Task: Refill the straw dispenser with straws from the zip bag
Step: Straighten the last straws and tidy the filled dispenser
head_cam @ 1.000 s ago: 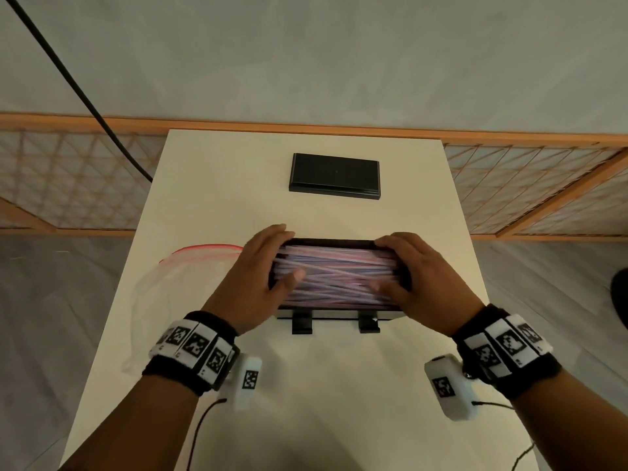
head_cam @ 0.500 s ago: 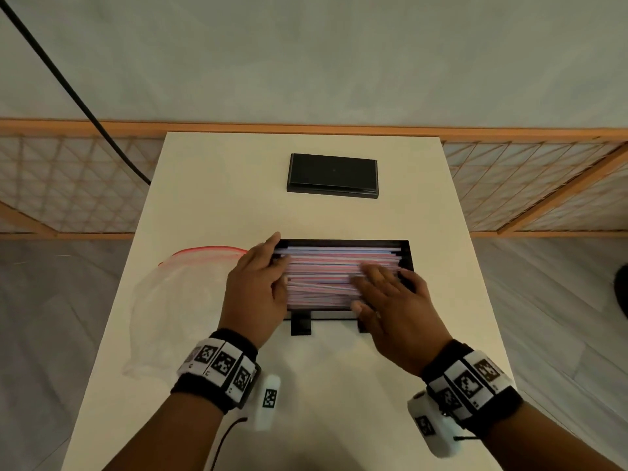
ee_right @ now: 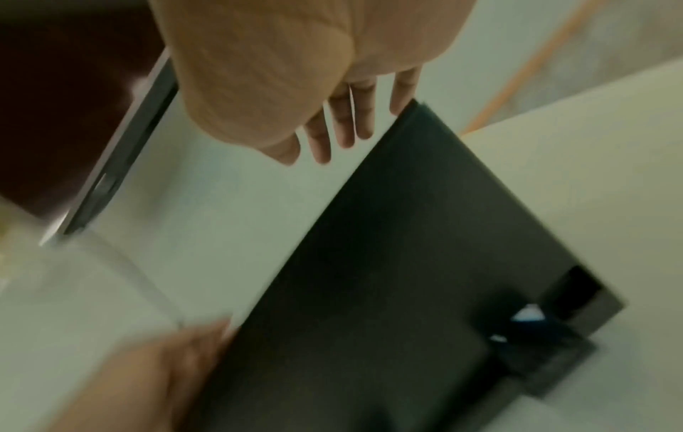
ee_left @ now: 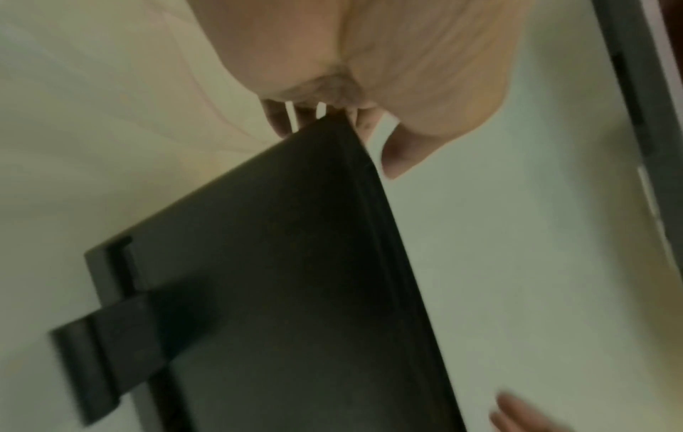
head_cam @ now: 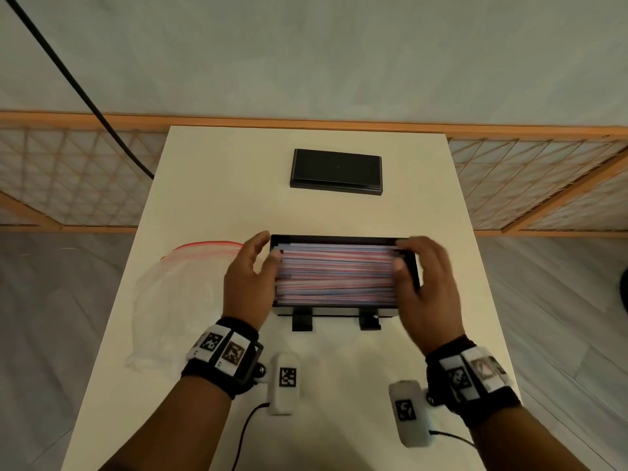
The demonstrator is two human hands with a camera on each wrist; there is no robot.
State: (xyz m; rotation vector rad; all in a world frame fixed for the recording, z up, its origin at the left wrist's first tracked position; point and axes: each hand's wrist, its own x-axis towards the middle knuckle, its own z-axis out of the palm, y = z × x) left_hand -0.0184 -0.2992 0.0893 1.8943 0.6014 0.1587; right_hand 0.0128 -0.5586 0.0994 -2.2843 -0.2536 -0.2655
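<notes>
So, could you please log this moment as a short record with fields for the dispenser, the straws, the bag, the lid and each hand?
dispenser: black straw dispenser, open on top, standing on the white table
straws: pink and blue straws, lying lengthwise, filling the dispenser
bag: zip bag, lying flat left of the dispenser, looks empty
lid: black lid, lying apart at the far end of the table
left hand: left hand, fingers straight, at the straws' left ends
right hand: right hand, fingers straight, at the straws' right ends
</notes>
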